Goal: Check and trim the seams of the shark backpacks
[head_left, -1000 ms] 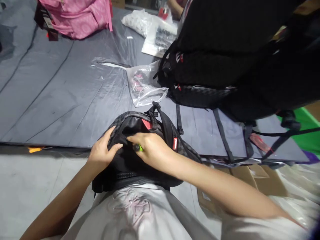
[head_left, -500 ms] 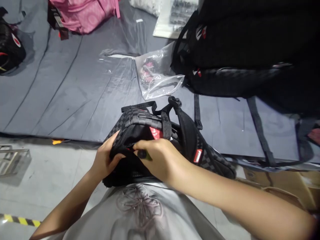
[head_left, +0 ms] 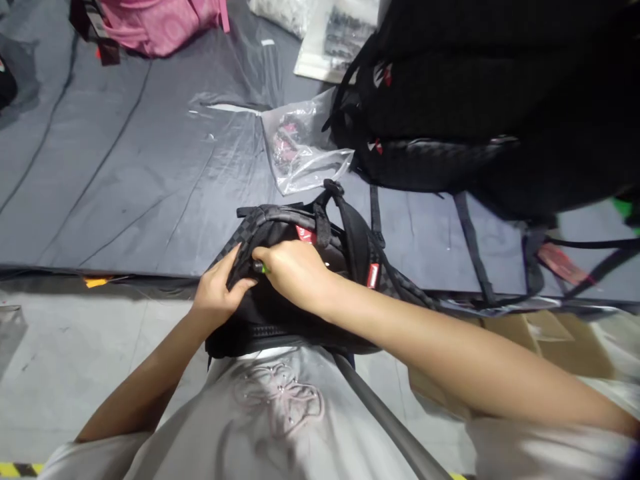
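Observation:
A black checkered backpack [head_left: 270,313] lies at the table's front edge, against my body. My left hand [head_left: 219,290] grips its left edge, thumb on the black fabric and fingers behind. Inside my closed right hand [head_left: 295,273] is a small tool with a black and green handle [head_left: 259,267]; its working end is hidden. This hand bears down over the bag's upper left part, close to my left thumb. A red tag [head_left: 306,235] shows just beyond my right hand, and a shoulder strap [head_left: 354,233] with a red label [head_left: 373,275] lies to the right.
Behind the bag lies a clear plastic bag [head_left: 307,143] with something pink inside. Large black backpacks [head_left: 450,100] fill the right, their straps hanging forward. A pink bag [head_left: 160,27] sits at the back left of the grey-covered table [head_left: 125,200]. Cardboard boxes [head_left: 565,340] stand below on the right.
My right hand, with the tool, has moved up and slightly left across the backpack. My left hand still grips the edge. The whole view has shifted a little.

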Demonstrator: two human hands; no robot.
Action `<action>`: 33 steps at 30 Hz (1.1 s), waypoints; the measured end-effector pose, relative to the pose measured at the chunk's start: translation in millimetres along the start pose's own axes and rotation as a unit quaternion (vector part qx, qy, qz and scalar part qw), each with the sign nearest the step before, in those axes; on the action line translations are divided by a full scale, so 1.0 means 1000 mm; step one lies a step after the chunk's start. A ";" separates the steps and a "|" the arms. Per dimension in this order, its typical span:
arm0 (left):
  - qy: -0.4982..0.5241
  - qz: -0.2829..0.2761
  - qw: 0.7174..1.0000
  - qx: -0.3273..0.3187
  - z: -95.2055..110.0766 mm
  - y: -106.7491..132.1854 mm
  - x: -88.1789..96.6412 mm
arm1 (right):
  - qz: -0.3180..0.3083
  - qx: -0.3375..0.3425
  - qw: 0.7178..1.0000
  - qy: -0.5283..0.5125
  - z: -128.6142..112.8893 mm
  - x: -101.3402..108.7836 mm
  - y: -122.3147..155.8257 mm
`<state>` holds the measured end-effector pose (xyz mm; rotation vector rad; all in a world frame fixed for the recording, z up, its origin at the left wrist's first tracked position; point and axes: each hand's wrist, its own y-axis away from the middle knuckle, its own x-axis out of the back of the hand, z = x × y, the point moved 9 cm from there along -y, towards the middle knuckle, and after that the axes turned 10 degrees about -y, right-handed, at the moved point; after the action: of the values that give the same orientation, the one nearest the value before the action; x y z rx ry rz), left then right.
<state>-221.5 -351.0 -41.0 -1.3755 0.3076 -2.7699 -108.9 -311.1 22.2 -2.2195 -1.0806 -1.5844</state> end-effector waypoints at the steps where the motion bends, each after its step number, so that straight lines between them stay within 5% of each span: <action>1: 0.005 -0.005 1.000 0.011 -0.003 -0.001 -0.001 | -0.001 -0.003 1.000 0.009 -0.002 0.000 -0.004; 8: 0.020 -0.017 0.998 0.048 -0.006 -0.002 0.004 | -0.028 0.053 0.987 0.149 -0.014 0.007 0.011; 12: 0.014 -0.004 0.996 0.087 -0.006 -0.008 0.006 | -0.119 -0.024 0.965 0.232 0.037 0.006 0.046; 15: 0.013 -0.021 0.996 0.089 0.000 -0.015 0.002 | -0.127 -0.092 0.954 0.254 0.072 0.009 0.067; 20: -0.002 -0.072 0.992 0.108 -0.005 -0.027 -0.001 | 0.006 -0.146 0.966 0.214 0.092 0.025 0.098; 24: -0.053 -0.120 0.984 0.121 -0.005 -0.037 -0.006 | 0.163 -0.294 0.934 0.126 0.148 0.027 0.168; 26: -0.069 -0.134 0.984 0.090 0.017 -0.042 -0.007 | 0.202 -0.342 0.917 0.032 0.183 0.009 0.209; 29: -0.076 -0.112 0.991 -0.016 0.081 -0.044 0.000 | 0.253 -0.369 0.883 -0.141 0.219 -0.023 0.270; 33: -0.032 -0.083 0.982 -0.166 0.156 -0.035 0.017 | 0.355 -0.402 0.791 -0.294 0.222 -0.046 0.355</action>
<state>-106.1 -343.8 71.1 -1.6231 0.7113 -2.8989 281.5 -461.1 -23.0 -3.1926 0.5624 -1.0826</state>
